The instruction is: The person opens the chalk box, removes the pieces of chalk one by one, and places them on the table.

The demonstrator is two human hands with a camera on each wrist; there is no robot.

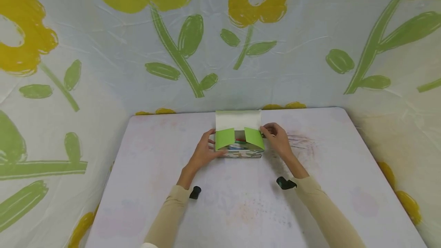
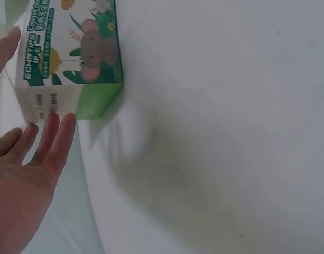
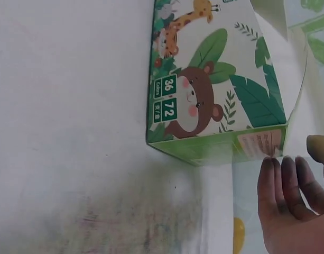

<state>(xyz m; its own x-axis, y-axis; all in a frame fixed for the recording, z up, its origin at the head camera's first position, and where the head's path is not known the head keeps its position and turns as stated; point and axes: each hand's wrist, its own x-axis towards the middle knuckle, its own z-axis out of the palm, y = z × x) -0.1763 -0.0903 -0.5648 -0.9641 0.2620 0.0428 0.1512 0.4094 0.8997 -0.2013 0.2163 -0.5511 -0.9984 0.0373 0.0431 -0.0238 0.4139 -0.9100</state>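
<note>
A cardboard box [image 1: 242, 154] stands near the table's far edge, printed with cartoon animals and "36 colors". Its lid [image 1: 238, 120] is raised at the back. Two green side flaps [image 1: 225, 139] slant over the opening, where several thin coloured sticks [image 1: 238, 146] show; their exact kind is unclear. At the left end of the box, my left hand [image 1: 204, 153] touches the end wall with extended fingers, its thumb by the front edge. My right hand [image 1: 278, 141] is at the right end, fingertips against the end wall [image 3: 220, 148] and thumb apart from the fingers.
The white table [image 1: 241, 209] has faint coloured smudges and dark scribbles [image 1: 301, 141] right of the box. A flower-printed cloth [image 1: 275, 83] hangs behind and at both sides. Dark wrist-worn devices [image 1: 285, 183] sit at the cuffs.
</note>
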